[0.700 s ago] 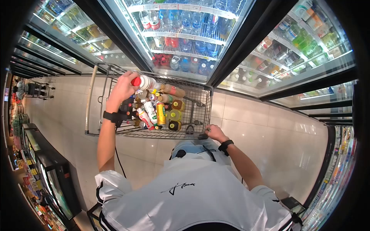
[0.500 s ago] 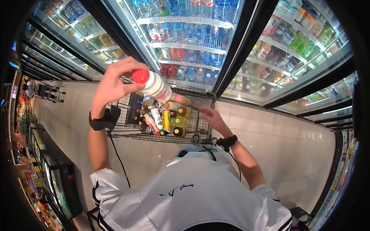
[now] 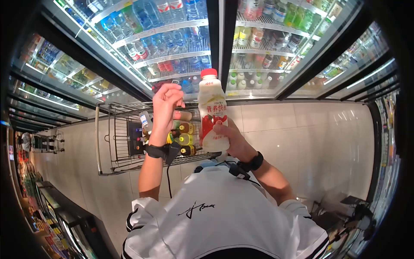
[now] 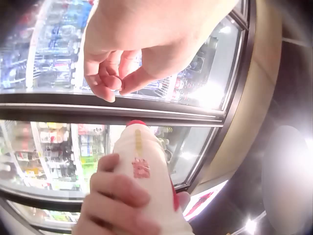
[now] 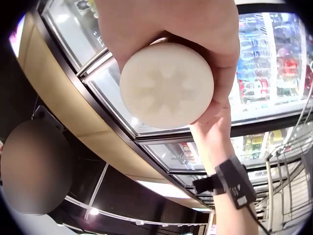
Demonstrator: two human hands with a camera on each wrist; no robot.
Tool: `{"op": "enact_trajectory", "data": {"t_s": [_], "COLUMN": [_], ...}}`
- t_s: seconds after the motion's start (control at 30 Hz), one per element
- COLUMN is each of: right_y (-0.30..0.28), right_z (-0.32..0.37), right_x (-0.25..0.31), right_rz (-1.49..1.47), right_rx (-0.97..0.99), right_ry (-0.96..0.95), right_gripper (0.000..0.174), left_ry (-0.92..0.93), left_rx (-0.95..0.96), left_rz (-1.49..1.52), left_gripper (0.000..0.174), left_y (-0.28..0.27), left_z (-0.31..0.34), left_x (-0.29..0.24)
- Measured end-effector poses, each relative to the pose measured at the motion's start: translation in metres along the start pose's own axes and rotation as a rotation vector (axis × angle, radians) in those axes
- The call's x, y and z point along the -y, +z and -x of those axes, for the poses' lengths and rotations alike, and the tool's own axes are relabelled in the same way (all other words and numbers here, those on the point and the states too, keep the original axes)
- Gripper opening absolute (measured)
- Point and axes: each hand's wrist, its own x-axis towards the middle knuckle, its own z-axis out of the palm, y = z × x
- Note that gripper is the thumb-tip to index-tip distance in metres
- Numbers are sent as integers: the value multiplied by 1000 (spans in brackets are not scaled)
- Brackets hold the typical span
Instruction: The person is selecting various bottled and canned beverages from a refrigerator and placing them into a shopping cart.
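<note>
A white bottle (image 3: 212, 108) with a red cap and red-printed label stands upright in the right hand (image 3: 235, 140), whose fingers and thumb wrap its lower part. Its round base (image 5: 166, 85) faces the camera in the right wrist view. To the left of the bottle, the left hand (image 3: 167, 105) is raised above the cart, touching nothing, its fingers loosely bent. In the left wrist view the left hand (image 4: 142, 44) hangs near the red cap, apart from it, with thumb and fingertips close together.
A wire shopping cart (image 3: 113, 166) holding several bottles stands below the left hand. Glass-doored coolers with shelves (image 3: 172, 28) of drinks line the far side. Another cart (image 3: 51, 142) is at the far left, and a dark display case (image 3: 71, 211) at lower left.
The bottle has passed from the left hand to the right hand and now stands upright, farther right. The left hand has let go, and the view has turned to the right.
</note>
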Motion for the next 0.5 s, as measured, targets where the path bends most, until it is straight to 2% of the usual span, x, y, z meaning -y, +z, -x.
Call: {"op": "enact_trajectory", "data": {"t_s": [0.07,0.13,0.2,0.23,0.27,0.33,0.37,0.47,0.5], "right_y": [-6,-12,-8,-6,-5,0,3,11,13], "right_z": [-3,4,11,13,15,20,22,22,23], "right_x": [-2,12,21,23,25,32,35,41,43], "right_rz": [-36,112,103,102,102,100,98,196,199], "right_rx": [8,-18,-40,-61,-79,-86,-96,-85,-80], "right_ry": [-35,-50,-45,-69,-92,-70,-52,-111,-111], "right_gripper": [50,51,53,53,53,53,53,59,59], "left_ry": [-64,-80,-60,-66,-68,-193,-203,-293,-320], "left_rx": [-12,70,93,162,160,123,240,315,285], "left_rz": [55,75,221,216,219,401,300,424,434], "left_gripper": [15,17,23,33,33,43,59,63,66], "left_y": [8,24,44,48,59,87,95,99,104], "left_z": [10,18,27,30,35,46,53,56,60], "left_x": [-5,-2,-7,-6,-6,-13,-22,-11,-14]}}
